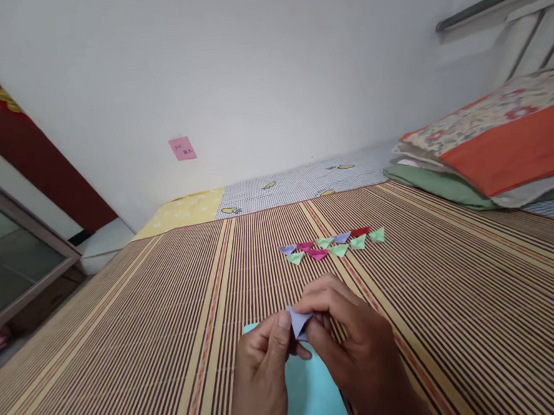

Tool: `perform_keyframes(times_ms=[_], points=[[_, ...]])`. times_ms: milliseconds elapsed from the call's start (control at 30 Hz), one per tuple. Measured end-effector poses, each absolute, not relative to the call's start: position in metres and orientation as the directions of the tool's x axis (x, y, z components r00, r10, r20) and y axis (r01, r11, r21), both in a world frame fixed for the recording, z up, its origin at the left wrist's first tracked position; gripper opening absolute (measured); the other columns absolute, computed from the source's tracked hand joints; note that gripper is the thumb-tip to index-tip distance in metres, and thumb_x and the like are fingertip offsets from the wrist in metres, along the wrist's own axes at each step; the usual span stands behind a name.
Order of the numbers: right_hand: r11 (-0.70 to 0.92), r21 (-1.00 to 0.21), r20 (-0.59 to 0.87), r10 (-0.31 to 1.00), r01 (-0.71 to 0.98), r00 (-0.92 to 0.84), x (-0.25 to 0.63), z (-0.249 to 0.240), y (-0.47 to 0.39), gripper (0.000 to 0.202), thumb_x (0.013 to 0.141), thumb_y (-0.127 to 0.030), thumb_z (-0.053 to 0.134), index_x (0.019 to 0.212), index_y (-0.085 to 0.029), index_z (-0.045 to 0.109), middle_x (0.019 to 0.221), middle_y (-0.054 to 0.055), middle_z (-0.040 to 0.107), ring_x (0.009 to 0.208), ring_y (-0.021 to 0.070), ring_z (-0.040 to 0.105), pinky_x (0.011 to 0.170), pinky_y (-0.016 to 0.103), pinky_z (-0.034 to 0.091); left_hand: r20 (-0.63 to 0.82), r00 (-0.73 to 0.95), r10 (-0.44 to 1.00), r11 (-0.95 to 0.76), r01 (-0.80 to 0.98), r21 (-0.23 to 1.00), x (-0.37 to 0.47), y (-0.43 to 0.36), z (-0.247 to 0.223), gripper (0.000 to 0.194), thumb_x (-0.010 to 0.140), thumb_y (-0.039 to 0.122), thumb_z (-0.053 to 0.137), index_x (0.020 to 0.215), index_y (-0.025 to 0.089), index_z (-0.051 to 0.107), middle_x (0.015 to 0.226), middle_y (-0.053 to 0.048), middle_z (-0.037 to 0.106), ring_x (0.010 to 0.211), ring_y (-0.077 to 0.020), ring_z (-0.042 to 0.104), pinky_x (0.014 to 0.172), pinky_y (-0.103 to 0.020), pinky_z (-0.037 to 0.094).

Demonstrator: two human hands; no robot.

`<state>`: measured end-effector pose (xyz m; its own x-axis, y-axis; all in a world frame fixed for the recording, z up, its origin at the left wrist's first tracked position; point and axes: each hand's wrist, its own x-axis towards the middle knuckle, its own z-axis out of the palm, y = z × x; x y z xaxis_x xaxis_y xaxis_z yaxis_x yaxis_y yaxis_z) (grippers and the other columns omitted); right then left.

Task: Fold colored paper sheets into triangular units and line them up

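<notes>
Between my two hands is a small piece of folded lavender paper (pixel 300 322), bent into a pointed shape. My left hand (pixel 267 352) pinches its left edge between thumb and fingers. My right hand (pixel 348 334) grips the right side, with the index finger on top and the thumb below; its other fingertips are partly hidden. Under both hands lies a light blue sheet (pixel 311 387), partly covered by them. Beyond the hands, several small folded paper triangles (pixel 317 254) in green, pink, lavender and red lie in two rows.
A striped bamboo mat (pixel 147 315) covers the bed. At the right, a folded quilt (pixel 503 143) with orange and floral cloth is stacked on green fabric. Along the white wall runs a checked cloth (pixel 285 185), and a pink note (pixel 182 148) is stuck above it. A glass-fronted cabinet (pixel 21 248) stands left.
</notes>
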<state>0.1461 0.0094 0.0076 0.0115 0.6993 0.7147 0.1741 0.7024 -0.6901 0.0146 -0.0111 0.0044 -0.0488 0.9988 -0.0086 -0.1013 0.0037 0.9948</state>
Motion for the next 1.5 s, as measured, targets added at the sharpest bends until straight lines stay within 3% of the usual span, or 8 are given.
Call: perform_keyframes(times_ms=[133, 467, 633, 800, 1033, 1167, 1267, 1500], points=[[0.728, -0.657, 0.742, 0.67, 0.194, -0.001, 0.145, 0.005, 0.01, 0.027, 0.09, -0.002, 0.049, 0.09, -0.023, 0.066, 0.091, -0.002, 0.062, 0.082, 0.0101, 0.064, 0.07, 0.02, 0.049, -0.028, -0.035, 0.999, 0.024, -0.107, 0.994, 0.018, -0.018, 0.013, 0.041, 0.091, 0.055, 0.066, 0.085, 0.017, 0.081, 0.068, -0.004, 0.064, 0.067, -0.0169, 0.057, 0.064, -0.026, 0.045], [0.717, -0.68, 0.704, 0.697, 0.157, -0.135, 0.152, 0.014, 0.008, 0.027, 0.093, -0.006, 0.051, 0.094, -0.021, 0.073, 0.095, 0.002, 0.066, 0.086, 0.0125, 0.068, 0.073, 0.022, 0.053, -0.071, -0.124, 0.99, 0.02, -0.377, 0.926, 0.013, -0.011, 0.009, 0.026, 0.081, 0.042, 0.082, 0.087, 0.017, 0.081, 0.071, -0.003, 0.07, 0.066, -0.0143, 0.062, 0.067, -0.024, 0.051], [0.644, -0.758, 0.625, 0.763, 0.104, -0.165, 0.157, 0.016, 0.01, 0.019, 0.093, -0.014, 0.056, 0.094, -0.022, 0.072, 0.091, 0.002, 0.07, 0.086, 0.0166, 0.068, 0.074, 0.028, 0.054, -0.032, -0.149, 0.988, -0.012, -0.284, 0.959, 0.008, -0.011, 0.007, 0.021, 0.08, 0.035, 0.083, 0.089, 0.016, 0.083, 0.071, -0.004, 0.073, 0.068, -0.0152, 0.063, 0.068, -0.024, 0.05], [0.415, -0.91, 0.41, 0.899, 0.001, -0.156, 0.158, 0.009, 0.016, 0.013, 0.096, -0.028, 0.062, 0.087, -0.02, 0.069, 0.075, 0.0, 0.068, 0.069, 0.016, 0.064, 0.065, 0.029, 0.051, 0.053, -0.163, 0.985, -0.082, -0.176, 0.981, 0.01, -0.011, 0.006, 0.021, 0.086, 0.039, 0.077, 0.087, 0.018, 0.083, 0.069, -0.005, 0.074, 0.068, -0.017, 0.064, 0.07, -0.025, 0.05], [0.618, -0.754, 0.618, 0.782, 0.221, -0.076, 0.154, 0.007, 0.015, 0.018, 0.097, -0.018, 0.058, 0.079, -0.02, 0.06, 0.077, -0.001, 0.061, 0.072, 0.0147, 0.059, 0.066, 0.028, 0.044, 0.103, -0.192, 0.976, -0.116, -0.061, 0.991, 0.017, -0.013, 0.008, 0.029, 0.091, 0.044, 0.07, 0.08, 0.019, 0.081, 0.068, -0.004, 0.07, 0.065, -0.0175, 0.059, 0.065, -0.026, 0.047], [0.62, -0.751, 0.601, 0.784, 0.228, -0.152, 0.157, 0.009, 0.016, 0.015, 0.096, -0.016, 0.057, 0.081, -0.021, 0.059, 0.077, -0.002, 0.06, 0.071, 0.0138, 0.057, 0.065, 0.027, 0.044, 0.138, -0.242, 0.961, -0.144, -0.008, 0.99, 0.015, -0.011, 0.011, 0.024, 0.086, 0.043, 0.075, 0.078, 0.021, 0.081, 0.083, -0.005, 0.071, 0.077, -0.0196, 0.062, 0.073, -0.027, 0.048], [0.623, -0.732, 0.584, 0.782, 0.276, -0.217, 0.161, 0.01, 0.017, 0.016, 0.094, -0.016, 0.055, 0.079, -0.02, 0.058, 0.077, -0.001, 0.058, 0.072, 0.0151, 0.056, 0.064, 0.028, 0.042, 0.123, -0.209, 0.97, -0.123, 0.015, 0.992, 0.013, -0.011, 0.012, 0.021, 0.084, 0.04, 0.078, 0.08, 0.02, 0.081, 0.079, -0.004, 0.07, 0.077, -0.0201, 0.063, 0.073, -0.028, 0.048], [0.289, -0.957, 0.259, 0.894, 0.028, -0.365, 0.16, 0.011, 0.016, 0.023, 0.098, -0.035, 0.058, 0.082, -0.019, 0.063, 0.069, -0.003, 0.058, 0.064, 0.0128, 0.054, 0.058, 0.024, 0.041, 0.085, -0.275, 0.958, -0.157, -0.25, 0.956, 0.016, -0.01, 0.001, 0.026, 0.081, 0.039, 0.082, 0.071, 0.017, 0.074, 0.068, 0.0, 0.061, 0.066, -0.0141, 0.054, 0.063, -0.023, 0.044]])
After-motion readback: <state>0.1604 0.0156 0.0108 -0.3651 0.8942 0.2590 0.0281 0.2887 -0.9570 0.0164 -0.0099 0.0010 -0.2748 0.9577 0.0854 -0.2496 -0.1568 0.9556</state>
